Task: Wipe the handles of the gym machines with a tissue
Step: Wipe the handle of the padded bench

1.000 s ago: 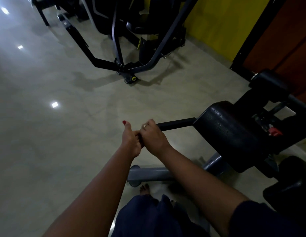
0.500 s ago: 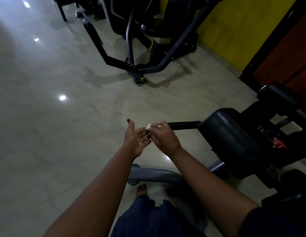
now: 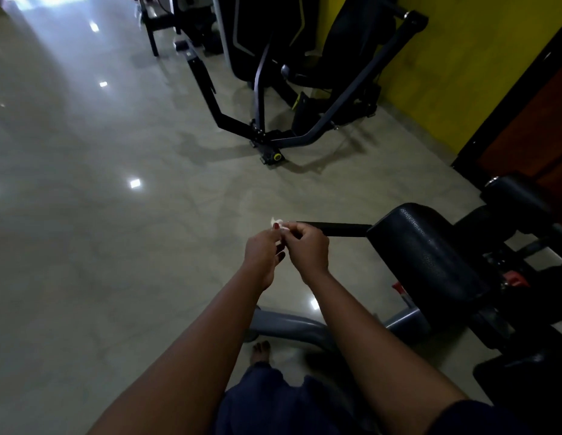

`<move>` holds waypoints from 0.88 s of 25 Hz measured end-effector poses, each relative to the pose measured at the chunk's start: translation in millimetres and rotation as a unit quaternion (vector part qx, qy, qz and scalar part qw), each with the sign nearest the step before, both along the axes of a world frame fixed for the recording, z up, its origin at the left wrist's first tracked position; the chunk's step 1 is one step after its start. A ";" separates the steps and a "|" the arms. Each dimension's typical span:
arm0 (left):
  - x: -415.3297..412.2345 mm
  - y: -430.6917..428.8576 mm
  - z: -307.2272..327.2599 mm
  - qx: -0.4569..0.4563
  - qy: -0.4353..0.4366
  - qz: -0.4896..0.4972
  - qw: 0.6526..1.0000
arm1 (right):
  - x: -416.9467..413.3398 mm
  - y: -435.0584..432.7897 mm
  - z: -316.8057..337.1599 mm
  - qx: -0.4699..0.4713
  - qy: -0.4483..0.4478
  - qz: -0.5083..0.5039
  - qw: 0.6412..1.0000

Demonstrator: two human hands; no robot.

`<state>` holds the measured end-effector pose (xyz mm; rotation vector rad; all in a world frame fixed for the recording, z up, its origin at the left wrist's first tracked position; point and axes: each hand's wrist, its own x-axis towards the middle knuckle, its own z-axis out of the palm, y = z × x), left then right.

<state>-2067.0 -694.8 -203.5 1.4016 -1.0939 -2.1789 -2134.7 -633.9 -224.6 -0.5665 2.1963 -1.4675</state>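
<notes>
A small white tissue (image 3: 278, 223) sits between my two hands, just off the free end of a black handle bar (image 3: 336, 229). My left hand (image 3: 264, 254) pinches the tissue with thumb and fingertips. My right hand (image 3: 307, 249) has its fingers curled against the same tissue, next to the bar's end. Neither hand is on the bar. The bar runs right into a black padded roller (image 3: 427, 255) of the near machine.
The near machine's grey base tube (image 3: 289, 324) lies on the floor below my arms, beside my foot (image 3: 260, 351). Another black machine frame (image 3: 273, 142) stands further ahead by the yellow wall (image 3: 461, 58). Glossy tiled floor (image 3: 100, 246) spreads to the left.
My right hand has come off the handle bar. Both hands now meet at the bar's end with the tissue held between them. The view has tilted up slightly.
</notes>
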 end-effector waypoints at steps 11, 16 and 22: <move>66.6 -47.2 77.9 -0.115 0.109 0.124 0.980 | 43.6 -42.6 78.7 -0.210 -0.218 0.101 0.948; 86.9 -87.9 96.3 -0.142 0.080 0.104 0.981 | 66.3 -84.2 103.9 -0.233 -0.232 0.081 0.941; 106.7 -167.9 124.2 -0.182 0.089 0.042 0.978 | 95.6 -160.7 134.2 -0.267 -0.235 0.022 0.934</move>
